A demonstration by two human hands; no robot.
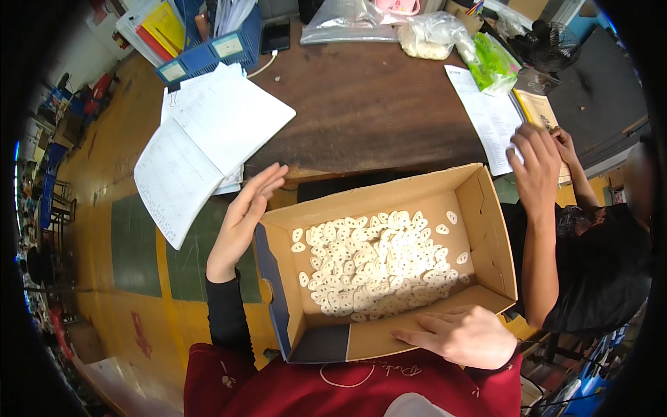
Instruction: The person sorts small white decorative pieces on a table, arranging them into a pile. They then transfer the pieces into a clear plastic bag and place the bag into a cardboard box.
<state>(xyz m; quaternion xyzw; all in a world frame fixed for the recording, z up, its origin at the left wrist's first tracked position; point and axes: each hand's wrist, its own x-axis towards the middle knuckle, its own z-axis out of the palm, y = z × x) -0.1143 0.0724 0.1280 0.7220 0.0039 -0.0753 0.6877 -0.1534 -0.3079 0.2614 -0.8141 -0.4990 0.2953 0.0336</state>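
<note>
An open cardboard box (326,198), brown inside with a dark blue end, sits tilted in front of my body. Many small flat cream-coloured oval pieces with holes (382,264) are heaped on its bottom, with a few lying apart near the walls. My left hand (240,226) is raised beside the box's far left corner, fingers stretched out and holding nothing. Over the near right wall lies my right hand (465,337), gripping the box there with its fingers reaching along the inside; its thumb is not clearly visible.
Beyond the box stands a dark wooden table (375,104) with an open notebook (187,167), a blue file holder (215,52), a phone (276,36) and plastic bags (431,35). At right, a co-worker's hand (538,163) is near a printed sheet (486,115). A fan (552,45) stands behind.
</note>
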